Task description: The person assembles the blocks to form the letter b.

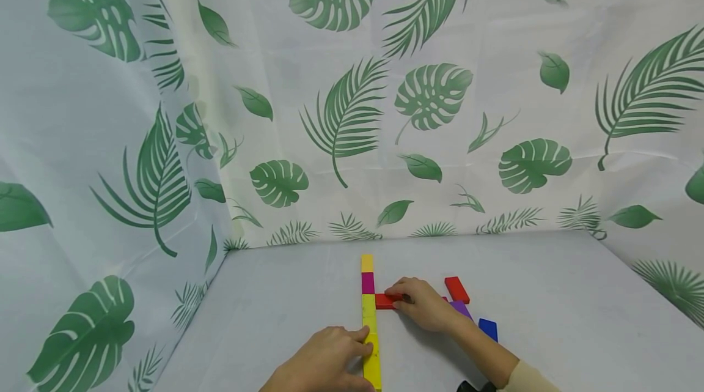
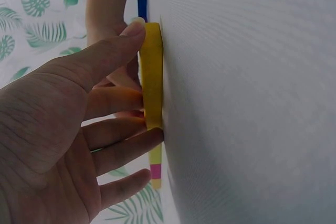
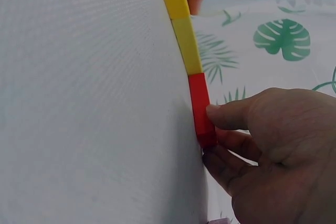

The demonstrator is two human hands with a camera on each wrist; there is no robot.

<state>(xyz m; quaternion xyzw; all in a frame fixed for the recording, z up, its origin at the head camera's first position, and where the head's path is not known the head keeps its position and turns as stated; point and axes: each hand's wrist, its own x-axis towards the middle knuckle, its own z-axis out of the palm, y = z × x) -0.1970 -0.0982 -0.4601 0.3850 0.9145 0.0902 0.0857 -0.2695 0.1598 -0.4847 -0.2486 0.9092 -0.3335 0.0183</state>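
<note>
A white curtain (image 1: 484, 43) printed with green leaves backs the whole scene, and a pale table (image 1: 275, 300) runs from its far edge, along the curtain, out of my frame at the bottom.

Nearest me, the left hand (image 1: 330, 358) has its fingers spread and fairly straight, touching the yellow block (image 1: 372, 367) without curling round it; I take this as steadying the near end of the row. Next in line toward the table's far edge lies the light yellow block (image 1: 369, 314). To the right, on the table's right half, sit the blue block (image 1: 487, 329) and the purple block (image 1: 462, 309), set aside like spares, I would say.

Level with the light yellow block's far end, the right hand (image 1: 426, 304) pinches the red bar (image 1: 384, 301), thumb against fingers with little gap beyond its thickness. The bar lies crosswise, left end against the row, presumably held there to line up the join. Farther on come the magenta block (image 1: 368, 283), a loose red block (image 1: 457, 290) off to the right, and the orange-yellow block (image 1: 366, 263), closest to the far edge.

The right forearm cuts across the blue and purple pieces; a reddish piece (image 1: 445, 298) shows only as a sliver, perhaps another block.
</note>
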